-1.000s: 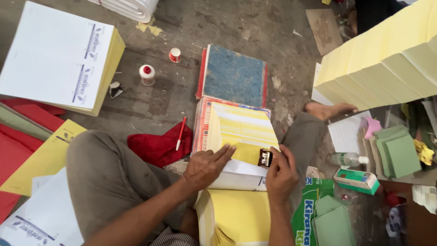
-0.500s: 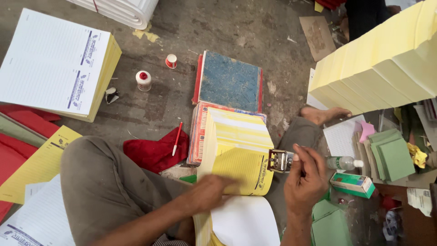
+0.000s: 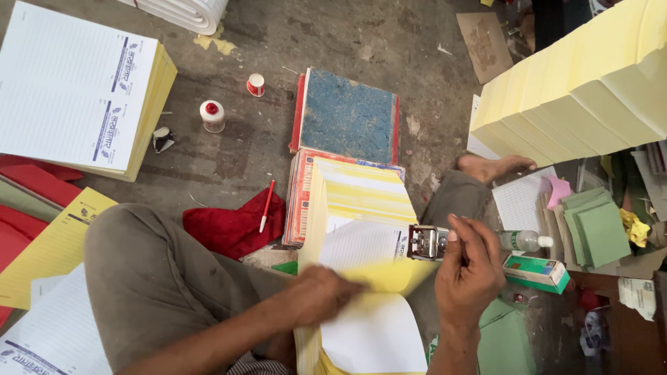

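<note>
My right hand [image 3: 472,271] grips a small metal stamping device [image 3: 427,242] held just above the right edge of an open pad of white and yellow sheets [image 3: 361,243]. My left hand [image 3: 321,295] lies on the pad in my lap and is turning a yellow sheet [image 3: 392,274], which curls up blurred between the two hands. A white lined page shows under the lifted sheet. Beyond the pad lies a stack of bound books with a blue cover [image 3: 347,114] on top.
A thick printed pad [image 3: 76,90] lies at far left, tall yellow paper stacks [image 3: 583,90] at right. A red cloth [image 3: 233,222] with a red pen [image 3: 266,205], two small bottles [image 3: 212,114], a green box [image 3: 536,271] and green sheets [image 3: 597,232] lie around my crossed legs.
My left hand has flipped yellow sheets over toward me, exposing a white page. My right hand lifted the metal device off the pad and moved it rightward.
</note>
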